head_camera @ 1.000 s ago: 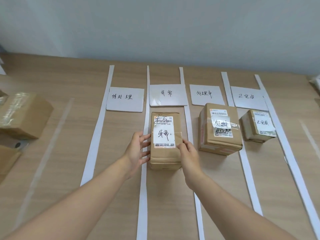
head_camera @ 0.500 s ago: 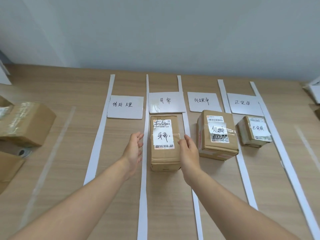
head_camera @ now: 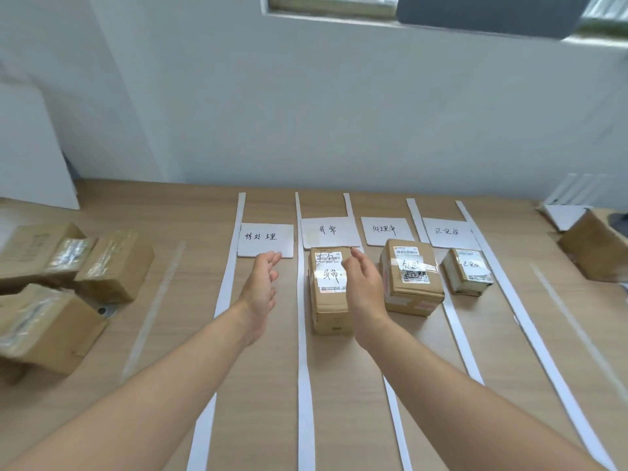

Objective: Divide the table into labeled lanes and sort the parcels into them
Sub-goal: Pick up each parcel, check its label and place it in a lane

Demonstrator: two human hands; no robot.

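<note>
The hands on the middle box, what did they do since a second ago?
Both let go of the parcel. The left hand drew away left, open over the first lane; the right hand lifted off, open by its right edge. The parcel stayed in the second lane; the two parcels to its right and the label cards did not move.

Head-worn view, forward-down over the table (head_camera: 346,402)

We stretch both bare forearms forward, our left grip (head_camera: 261,287) and right grip (head_camera: 363,286) held apart with palms facing each other, thumbs uppermost, fingers relaxed, slightly spread, holding nothing
</note>
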